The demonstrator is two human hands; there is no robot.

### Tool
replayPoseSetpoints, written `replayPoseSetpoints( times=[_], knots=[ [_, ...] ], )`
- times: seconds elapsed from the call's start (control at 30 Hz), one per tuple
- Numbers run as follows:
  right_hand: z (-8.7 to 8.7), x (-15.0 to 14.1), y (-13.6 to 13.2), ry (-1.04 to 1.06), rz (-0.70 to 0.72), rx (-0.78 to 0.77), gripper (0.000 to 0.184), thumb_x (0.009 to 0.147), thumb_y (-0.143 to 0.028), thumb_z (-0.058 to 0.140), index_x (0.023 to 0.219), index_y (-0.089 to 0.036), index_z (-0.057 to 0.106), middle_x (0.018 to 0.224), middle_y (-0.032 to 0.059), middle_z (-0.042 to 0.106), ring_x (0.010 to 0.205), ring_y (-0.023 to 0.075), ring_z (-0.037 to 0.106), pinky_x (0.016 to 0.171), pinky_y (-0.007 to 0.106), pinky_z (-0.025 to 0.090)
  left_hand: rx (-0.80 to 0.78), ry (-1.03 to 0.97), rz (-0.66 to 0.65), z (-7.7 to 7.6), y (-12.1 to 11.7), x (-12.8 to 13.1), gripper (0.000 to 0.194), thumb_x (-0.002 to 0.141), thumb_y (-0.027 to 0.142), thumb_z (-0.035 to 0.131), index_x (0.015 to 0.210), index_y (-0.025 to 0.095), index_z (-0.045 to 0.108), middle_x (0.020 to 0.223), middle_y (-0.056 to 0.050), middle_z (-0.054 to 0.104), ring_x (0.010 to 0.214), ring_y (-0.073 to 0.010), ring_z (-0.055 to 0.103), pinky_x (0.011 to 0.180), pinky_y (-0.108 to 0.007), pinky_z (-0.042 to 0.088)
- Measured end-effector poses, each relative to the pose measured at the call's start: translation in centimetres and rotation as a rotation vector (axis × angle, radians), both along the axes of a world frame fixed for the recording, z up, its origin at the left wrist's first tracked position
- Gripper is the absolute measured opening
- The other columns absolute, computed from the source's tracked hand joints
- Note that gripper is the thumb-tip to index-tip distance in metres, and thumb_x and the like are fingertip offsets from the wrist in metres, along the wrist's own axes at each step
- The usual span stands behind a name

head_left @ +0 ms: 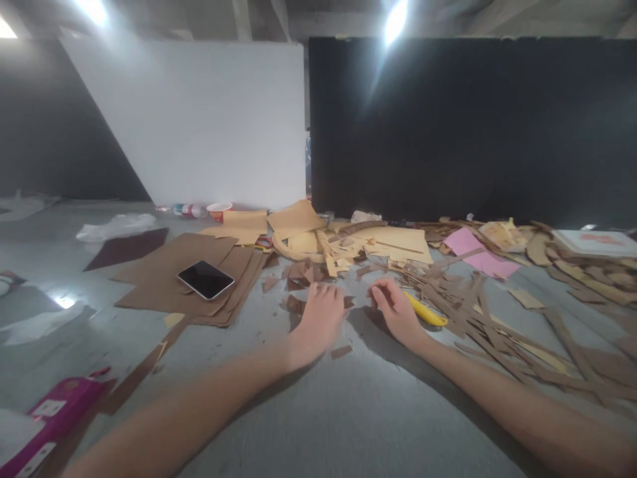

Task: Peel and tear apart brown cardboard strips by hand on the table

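My left hand (322,318) is palm down over brown paper scraps (294,305) at the middle of the table. Its fingers are bent, the tips are hidden, and brown pieces show on both sides of it. To the right, my right hand (396,311) is curled near the tabletop, thumb close to the fingers. Whatever it may hold is hidden. A yellow banana-shaped object (426,312), perhaps a cutter handle, lies against the far side of that hand. One small brown piece (341,352) lies between my forearms.
Brown sheets (144,282) bear a phone (206,279) at left. Near front left is a magenta case (67,405). Tan sheets (296,219), a paper cup (219,211) and a bottle (190,210) stand behind. Cut strips (490,332) and pink paper (480,252) cover the right.
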State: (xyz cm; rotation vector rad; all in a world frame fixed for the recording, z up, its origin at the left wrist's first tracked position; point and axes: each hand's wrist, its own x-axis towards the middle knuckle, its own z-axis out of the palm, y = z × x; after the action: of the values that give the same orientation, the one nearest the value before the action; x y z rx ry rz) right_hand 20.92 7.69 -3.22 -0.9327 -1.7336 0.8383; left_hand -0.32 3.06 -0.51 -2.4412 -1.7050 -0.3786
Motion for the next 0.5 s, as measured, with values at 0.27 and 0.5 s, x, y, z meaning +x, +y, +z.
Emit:
replayPoseSetpoints(
  times=[0.27, 0.5],
  knots=[
    [0.4, 0.2, 0.4, 0.201, 0.198, -0.21, 0.04, 0.102, -0.064, 0.066, 0.1, -0.024, 0.062, 0.085, 0.0007, 0.072, 0.062, 0.0155, 0.06, 0.063, 0.031, 0.051, -0.195, -0.447, -0.185, -1.1, 0.3, -0.3, 0.019, 0.112, 0.029, 0.053, 0.127, 0.022, 0.063, 0.116, -0.008, 0.075, 0.107, -0.0256, 0.073, 0.093, -0.037, 0.056],
    [1.0, 0.2, -0.2, 0.196, 0.204, -0.152, 0.04, 0.103, -0.062, 0.066, 0.102, -0.023, 0.062, 0.09, 0.003, 0.076, 0.065, 0.0157, 0.064, 0.067, 0.032, 0.055, -0.053, -0.483, -0.304, -1.8, 0.7, -0.7, 0.023, 0.11, 0.023, 0.054, 0.124, 0.021, 0.072, 0.116, -0.007, 0.071, 0.108, -0.0224, 0.072, 0.1, -0.036, 0.058]
  ],
)
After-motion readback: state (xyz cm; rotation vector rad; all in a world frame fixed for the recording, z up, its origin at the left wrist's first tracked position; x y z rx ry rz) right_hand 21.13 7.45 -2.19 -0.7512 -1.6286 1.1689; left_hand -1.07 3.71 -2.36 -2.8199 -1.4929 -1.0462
